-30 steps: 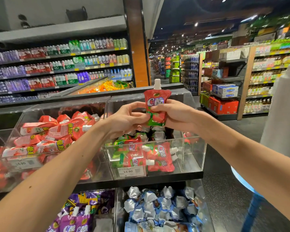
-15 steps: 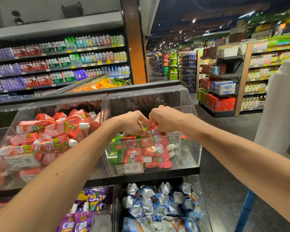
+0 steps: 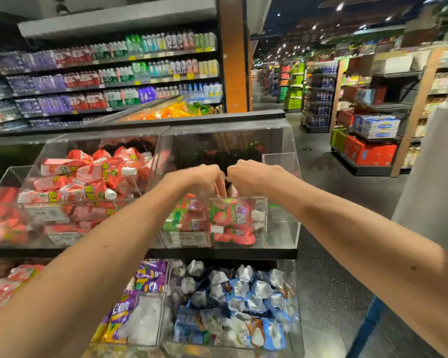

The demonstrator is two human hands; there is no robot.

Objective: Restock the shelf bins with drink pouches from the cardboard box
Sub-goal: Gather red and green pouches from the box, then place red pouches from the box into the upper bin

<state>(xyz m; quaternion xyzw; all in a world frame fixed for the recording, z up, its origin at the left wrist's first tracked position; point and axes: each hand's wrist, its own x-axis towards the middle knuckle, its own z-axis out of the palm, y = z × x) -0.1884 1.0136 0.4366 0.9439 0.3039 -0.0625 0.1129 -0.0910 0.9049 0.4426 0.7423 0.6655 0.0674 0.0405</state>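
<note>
Centre frame: I noted the left hand (image 3: 199, 180) and right hand (image 3: 248, 177) close together over the clear bin (image 3: 279, 228), fingers curled downward, pinching what I could not tell; red-green pouches (image 3: 233, 218) sat piled against its front wall, so a loose release might tip one over the rim.

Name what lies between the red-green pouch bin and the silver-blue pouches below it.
A black shelf edge runs between the bin and the silver-blue pouches, plain in the head view. The bin's price label sits just above it.
</note>
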